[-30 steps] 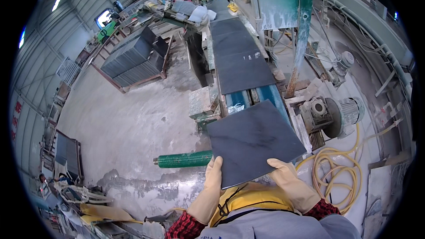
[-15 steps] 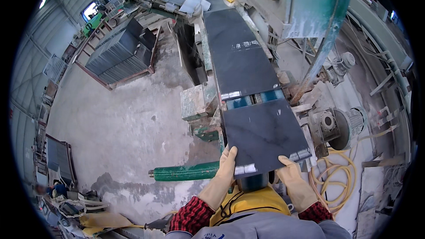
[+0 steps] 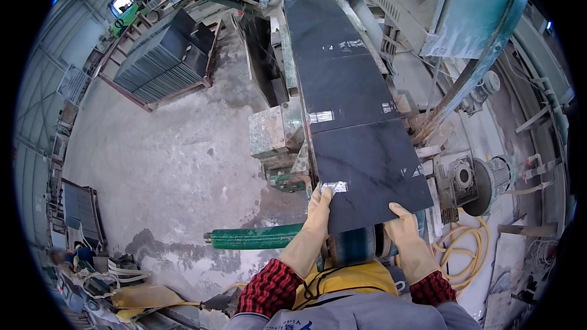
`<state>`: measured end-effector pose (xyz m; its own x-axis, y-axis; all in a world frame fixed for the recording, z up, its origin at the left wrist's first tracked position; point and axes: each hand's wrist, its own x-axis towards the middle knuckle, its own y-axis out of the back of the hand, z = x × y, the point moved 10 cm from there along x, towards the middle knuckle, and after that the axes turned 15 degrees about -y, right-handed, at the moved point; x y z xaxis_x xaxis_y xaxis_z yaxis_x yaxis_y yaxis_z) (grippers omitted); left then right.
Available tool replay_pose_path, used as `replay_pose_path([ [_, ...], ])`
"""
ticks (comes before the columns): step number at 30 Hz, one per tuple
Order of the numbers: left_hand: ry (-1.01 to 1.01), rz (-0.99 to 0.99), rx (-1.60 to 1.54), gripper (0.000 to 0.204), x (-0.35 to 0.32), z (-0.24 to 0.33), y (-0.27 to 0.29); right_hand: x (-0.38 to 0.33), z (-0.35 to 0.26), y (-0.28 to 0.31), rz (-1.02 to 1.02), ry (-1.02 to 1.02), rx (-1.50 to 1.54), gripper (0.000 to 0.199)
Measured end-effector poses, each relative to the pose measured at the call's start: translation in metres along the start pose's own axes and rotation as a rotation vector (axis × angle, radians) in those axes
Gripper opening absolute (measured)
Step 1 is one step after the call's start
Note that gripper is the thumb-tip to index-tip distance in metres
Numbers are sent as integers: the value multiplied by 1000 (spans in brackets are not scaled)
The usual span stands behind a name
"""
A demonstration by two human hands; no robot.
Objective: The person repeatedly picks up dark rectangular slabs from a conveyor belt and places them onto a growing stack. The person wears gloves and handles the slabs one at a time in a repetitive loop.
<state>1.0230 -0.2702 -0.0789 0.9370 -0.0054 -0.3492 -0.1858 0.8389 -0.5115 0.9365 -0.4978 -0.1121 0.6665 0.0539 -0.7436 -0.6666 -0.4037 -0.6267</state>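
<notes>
A dark grey polished stone slab [image 3: 374,159] lies flat at the near end of a conveyor line, its far edge against a second slab [image 3: 345,88]. My left hand [image 3: 314,217], in a cream glove, grips its left edge near the close corner, thumb on top. Under the near edge go the fingers of my right hand [image 3: 406,232], gloved alike, with the thumb on the upper face; those fingers are hidden. A third slab [image 3: 321,24] follows farther along. Below the near edge shows a blue conveyor belt [image 3: 352,247].
A green roller [image 3: 257,238] juts out left. Dark slabs stand stacked in a rack [image 3: 160,61] on the concrete floor. To the right are a motor [image 3: 489,174], a coiled yellow hose [image 3: 468,253] and a tall blue-white machine housing [image 3: 468,18].
The near slab has moved away from me, closing the gap where blue belt showed before the second slab. Both hands moved slightly forward with it, and more belt shows at the near end.
</notes>
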Motion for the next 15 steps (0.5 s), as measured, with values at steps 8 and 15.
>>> replay_pose_path([
  [8, -107, -115, 94, 31, 23, -11, 16, 36, 16, 37, -30, -251, -224, 33],
  [15, -123, -132, 720, 48, -16, 117, 61, -24, -43, -17, -117, -516, -885, 62],
])
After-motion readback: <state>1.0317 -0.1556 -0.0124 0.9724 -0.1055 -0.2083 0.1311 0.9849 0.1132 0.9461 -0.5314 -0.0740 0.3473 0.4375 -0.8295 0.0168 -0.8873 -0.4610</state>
